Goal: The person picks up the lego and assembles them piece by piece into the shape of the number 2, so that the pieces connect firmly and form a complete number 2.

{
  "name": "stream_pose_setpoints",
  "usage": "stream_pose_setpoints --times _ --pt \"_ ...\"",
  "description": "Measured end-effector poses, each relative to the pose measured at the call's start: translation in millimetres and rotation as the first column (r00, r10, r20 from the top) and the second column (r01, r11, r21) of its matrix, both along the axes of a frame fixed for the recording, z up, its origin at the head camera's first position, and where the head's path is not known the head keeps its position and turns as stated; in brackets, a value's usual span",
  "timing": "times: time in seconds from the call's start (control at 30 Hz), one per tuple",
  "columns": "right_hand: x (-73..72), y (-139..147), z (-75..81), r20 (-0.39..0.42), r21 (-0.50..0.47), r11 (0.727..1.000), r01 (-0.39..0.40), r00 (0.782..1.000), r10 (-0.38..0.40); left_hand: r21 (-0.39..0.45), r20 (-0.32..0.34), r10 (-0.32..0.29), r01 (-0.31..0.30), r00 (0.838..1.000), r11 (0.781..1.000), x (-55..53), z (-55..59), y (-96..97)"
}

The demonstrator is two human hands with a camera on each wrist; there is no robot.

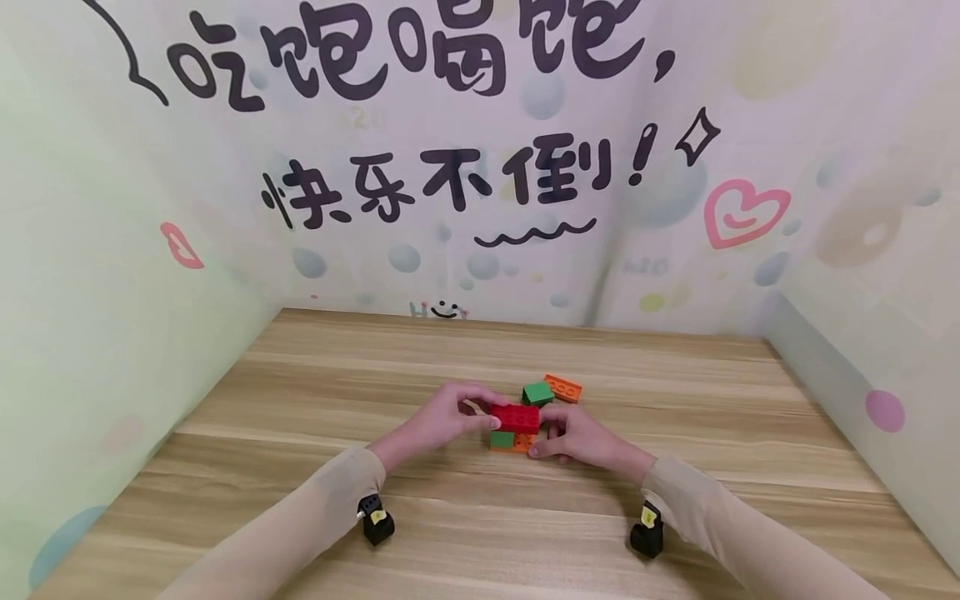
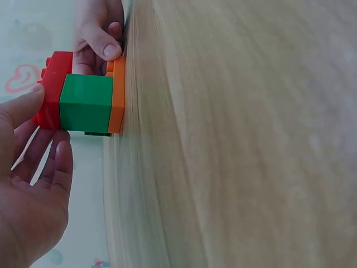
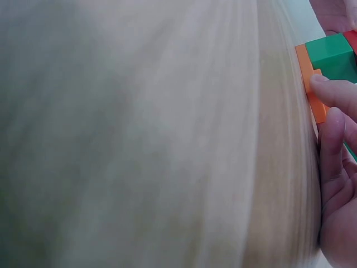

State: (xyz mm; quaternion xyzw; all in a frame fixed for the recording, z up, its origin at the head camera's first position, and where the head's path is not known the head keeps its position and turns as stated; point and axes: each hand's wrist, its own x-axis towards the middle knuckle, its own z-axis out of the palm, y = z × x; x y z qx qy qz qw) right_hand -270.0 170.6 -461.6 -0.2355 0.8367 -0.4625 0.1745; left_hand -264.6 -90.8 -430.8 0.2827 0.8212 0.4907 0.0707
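Left fingers [image 2: 63,159] pinch a red studded plastic brick [image 2: 58,92]; below them, a green plastic block [image 2: 86,103] sits on an orange plastic plate [image 2: 117,97] that the right fingers [image 3: 333,139] pinch.

- Place: looks like a small staged booth, set up for recording; can't tell what building it's in.
- Wood-grain table [image 1: 360,354], boxed in at the back and both sides.
- Backdrop [image 1: 525,292]: pale, soft vertical creases, reads as a hung printed sheet.
- Print on it: big black Chinese lettering [image 1: 456,179], pink heart [image 1: 782,200], coloured bubbles [image 1: 543,97], smiley [image 1: 444,312].
- Left panel [image 1: 97,333] and right panel [image 1: 847,317]: pale too, with pink patches.
- Recording gear: black camera [image 1: 378,527] at each wrist.
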Motion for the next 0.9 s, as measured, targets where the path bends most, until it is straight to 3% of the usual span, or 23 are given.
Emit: stream_pose_setpoints --times 0.9 --pt "-1.0 -0.8 -0.5 0.002 0.007 1.000 0.002 1.000 -0.002 -0.037 -0.002 0.007 -0.007 1.000 0.999 2.1 4.0 -1.2"
